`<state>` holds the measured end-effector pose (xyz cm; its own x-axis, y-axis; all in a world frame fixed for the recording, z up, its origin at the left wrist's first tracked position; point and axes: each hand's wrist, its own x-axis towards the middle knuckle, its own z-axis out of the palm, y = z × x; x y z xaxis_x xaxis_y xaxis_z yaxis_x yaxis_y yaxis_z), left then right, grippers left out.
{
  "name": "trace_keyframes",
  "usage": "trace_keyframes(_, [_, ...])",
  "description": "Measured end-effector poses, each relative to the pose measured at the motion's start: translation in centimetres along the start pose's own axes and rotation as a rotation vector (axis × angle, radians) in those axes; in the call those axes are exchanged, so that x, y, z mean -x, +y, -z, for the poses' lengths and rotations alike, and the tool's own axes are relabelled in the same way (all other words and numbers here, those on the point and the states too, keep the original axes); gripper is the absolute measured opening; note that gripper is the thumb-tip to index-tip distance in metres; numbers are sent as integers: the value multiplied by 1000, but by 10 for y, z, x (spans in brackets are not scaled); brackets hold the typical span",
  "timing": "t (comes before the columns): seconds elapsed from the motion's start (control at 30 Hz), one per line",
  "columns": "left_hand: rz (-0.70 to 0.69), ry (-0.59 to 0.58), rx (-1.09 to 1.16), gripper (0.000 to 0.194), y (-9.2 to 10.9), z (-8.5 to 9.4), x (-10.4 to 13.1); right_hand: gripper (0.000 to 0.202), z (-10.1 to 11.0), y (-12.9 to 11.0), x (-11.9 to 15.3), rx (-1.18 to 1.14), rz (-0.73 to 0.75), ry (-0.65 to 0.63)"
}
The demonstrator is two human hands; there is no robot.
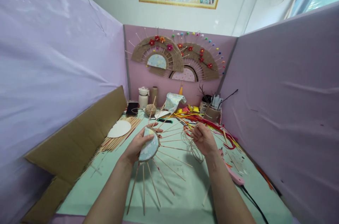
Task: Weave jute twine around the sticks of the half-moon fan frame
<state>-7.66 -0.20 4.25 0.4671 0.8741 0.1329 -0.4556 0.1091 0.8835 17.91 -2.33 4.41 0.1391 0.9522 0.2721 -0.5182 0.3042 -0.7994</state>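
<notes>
My left hand [139, 143] grips a half-round piece covered in pale blue patterned fabric [150, 150], thumb on its face and fingers behind. Several thin wooden sticks [165, 180] fan out from the curved, twine-edged rim of this piece. To the right, my right hand [202, 138] is closed in a pinch near the stick tips. Loose loops of thin twine [197, 153] hang beneath its fingers, and it seems to pinch this strand, though the fingertips hide the exact hold. A ball of twine [150, 110] sits farther back on the table.
At left, bare sticks [113, 139] and a white half-round card [119, 129] lie by a cardboard strip [79, 135]. A pink glue gun [235, 177] with a black cord is at right. Behind are a green-handled cutter [165, 120], red pipe cleaners [209, 124] and finished fans [159, 49].
</notes>
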Motion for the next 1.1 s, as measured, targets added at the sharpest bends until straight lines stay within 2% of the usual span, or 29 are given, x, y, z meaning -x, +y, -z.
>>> trace_keyframes(0.1, [20, 15, -15, 50, -1, 0, -2, 37, -2, -3, 3, -25, 61, -28])
trace_keyframes(0.2, [-21, 61, 4, 47, 1, 0, -3, 32, -3, -5, 5, -25, 60, -58])
trace_keyframes(0.33, [-86, 106, 64, 41, 2, 2, -2, 28, -3, -2, 5, 17, 4, -9])
trace_keyframes(0.47, [-118, 115, 109, 45, 2, 4, -1, 28, -1, 6, 2, 118, -82, 44])
trace_keyframes(0.57, [-160, 155, 136, 48, 2, 5, -2, 28, 0, 11, 4, 216, -163, 16])
trace_keyframes(0.63, [-190, 199, 160, 48, 3, 5, -4, 27, -1, 12, 7, 326, -238, -86])
trace_keyframes(0.8, [-237, 237, 216, 51, 1, 6, -7, 25, -11, 14, 19, 682, -440, -493])
trace_keyframes(1.1, [-221, 295, 268, 46, -9, -2, -8, 14, -31, 26, 29, 789, -441, -779])
